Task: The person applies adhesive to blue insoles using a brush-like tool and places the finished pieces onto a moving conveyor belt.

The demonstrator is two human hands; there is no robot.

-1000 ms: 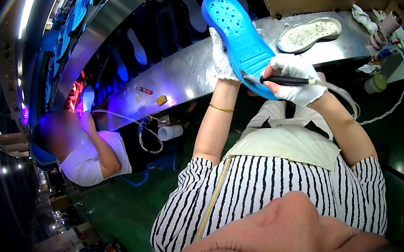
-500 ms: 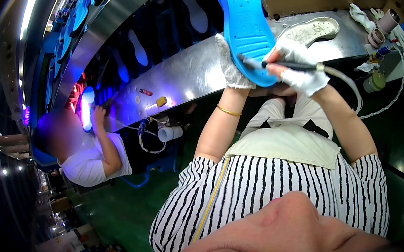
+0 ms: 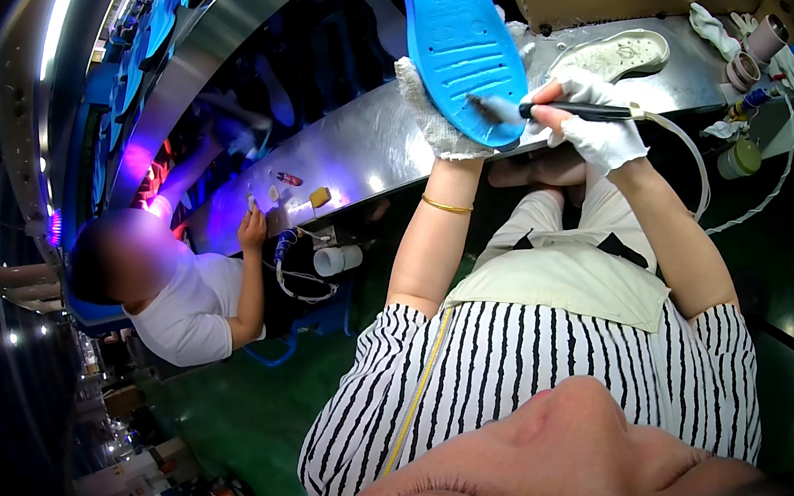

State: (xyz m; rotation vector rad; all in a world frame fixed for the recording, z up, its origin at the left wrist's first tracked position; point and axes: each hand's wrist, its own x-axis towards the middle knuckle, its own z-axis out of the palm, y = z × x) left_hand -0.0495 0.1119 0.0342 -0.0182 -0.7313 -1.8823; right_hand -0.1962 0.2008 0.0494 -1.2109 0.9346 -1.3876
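A bright blue shoe sole (image 3: 454, 42) rests in my left hand (image 3: 430, 118), which wears a whitish knit glove and grips the sole's near end from beneath and the left side. My left thumb and fingers are mostly hidden by the sole. In a white glove with bare fingertips, my right hand (image 3: 594, 133) pinches the black handle of a brush (image 3: 582, 109). The brush's dark, blurred bristles touch the grooved face of the sole near its rounded end. From the handle's back end runs a clear hose (image 3: 691, 150).
Behind my hands runs a metal bench (image 3: 316, 139) with a white sole (image 3: 624, 55), a yellow block (image 3: 320, 196) and white gloves (image 3: 711, 31). A green-lidded jar (image 3: 740, 159) stands at right. At left, a person in a white shirt (image 3: 196, 308) works beside the curved metal machine (image 3: 237, 15).
My left hand and the blue sole have shifted left. The brush has moved slightly left and up with my right hand. The co-worker no longer holds the glowing sole near the bench; their arms have moved.
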